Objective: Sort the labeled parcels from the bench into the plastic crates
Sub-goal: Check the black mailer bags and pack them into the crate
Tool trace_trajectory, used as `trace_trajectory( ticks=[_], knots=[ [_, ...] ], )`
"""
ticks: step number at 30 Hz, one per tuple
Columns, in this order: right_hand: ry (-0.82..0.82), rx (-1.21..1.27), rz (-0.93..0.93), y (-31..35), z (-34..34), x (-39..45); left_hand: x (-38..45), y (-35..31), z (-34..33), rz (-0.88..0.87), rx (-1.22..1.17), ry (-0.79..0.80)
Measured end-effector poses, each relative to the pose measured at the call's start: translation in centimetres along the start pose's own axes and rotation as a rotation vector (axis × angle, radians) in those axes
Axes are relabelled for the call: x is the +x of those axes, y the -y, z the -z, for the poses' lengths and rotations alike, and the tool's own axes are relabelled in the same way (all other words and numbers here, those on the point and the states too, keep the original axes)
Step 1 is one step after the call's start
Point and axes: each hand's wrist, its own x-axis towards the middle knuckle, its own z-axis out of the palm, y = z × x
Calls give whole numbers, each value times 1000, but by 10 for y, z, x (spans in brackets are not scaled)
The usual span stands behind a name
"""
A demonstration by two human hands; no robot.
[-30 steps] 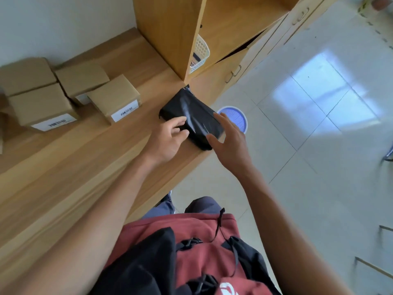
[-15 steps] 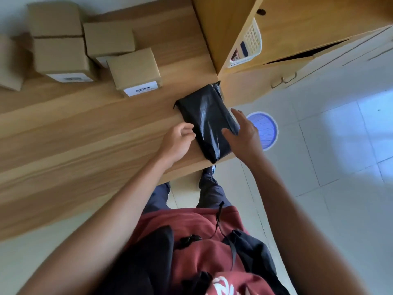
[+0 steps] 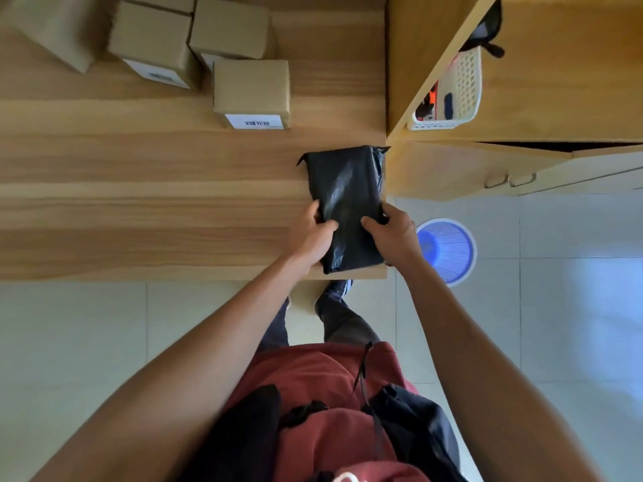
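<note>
Nearest the camera: red top with black straps (image 3: 323, 426), both bare forearms extending forward over the tiled floor (image 3: 87, 342).

Left hand (image 3: 313, 234): gripping the left long edge of the black plastic-wrapped parcel (image 3: 348, 203), thumb curled over its top face, fingers tucked along the side.

Right hand (image 3: 393, 234): gripping the right long edge of the same parcel, thumb on top, fingers wrapped round the outer side.

Parcel: lying flat between the two hands at the near right corner of the wooden bench (image 3: 139, 203), far end reaching toward the wooden cabinet (image 3: 435, 168). No label visible on the upward face.

Just right of the right hand, on the floor: round blue slatted basket (image 3: 449, 252).

Beyond the hands, up and left on the bench: cardboard box with barcode label (image 3: 252, 93), upright, well apart from the parcel. Behind it, further left: three more cardboard boxes (image 3: 153, 43), packed close together.

Far right, beyond the right hand: white perforated plastic basket (image 3: 459, 92) in the cabinet shelf, holding small items too blurred to identify.
</note>
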Motion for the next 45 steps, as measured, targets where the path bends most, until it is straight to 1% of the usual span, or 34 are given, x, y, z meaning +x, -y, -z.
trace_trajectory(
  ticks=[3, 7, 9, 13, 16, 20, 24, 27, 31, 34, 36, 39, 41, 43, 45],
  knots=[
    [-13, 50, 19, -5, -1, 6, 25, 19, -6, -24, -41, -40],
    [-31, 84, 57, 1, 1, 4, -18, -16, 0, -78, -57, -14],
    [-56, 96, 89, 11, 4, 0, -26, -24, 5, -150, -28, -46],
    [-102, 189, 222, 40, 11, -16, -29, -28, 26, -305, -5, -132],
    [-90, 295, 367, 72, 21, -34, -67, -63, 53, -442, -34, -210],
    [-109, 368, 556, 117, 28, -54, -97, -93, 90, -604, -107, -301],
    [-47, 487, 689, 151, 32, -81, -118, -106, 112, -688, -177, -378],
    [25, 542, 748, 163, 36, -96, -133, -110, 120, -744, -201, -420],
    [9, 577, 802, 176, 35, -107, -151, -114, 119, -813, -238, -496],
    [-5, 645, 841, 182, 35, -117, -161, -115, 110, -896, -177, -568],
    [55, 749, 849, 183, 37, -121, -166, -114, 107, -912, -171, -530],
    [216, 918, 795, 191, 45, -125, -169, -113, 107, -907, -354, -381],
    [310, 942, 795, 196, 48, -128, -168, -112, 110, -905, -478, -343],
    [302, 926, 786, 199, 48, -128, -170, -112, 113, -884, -597, -316],
    [230, 890, 765, 199, 45, -125, -171, -110, 118, -858, -724, -251]
  ],
)
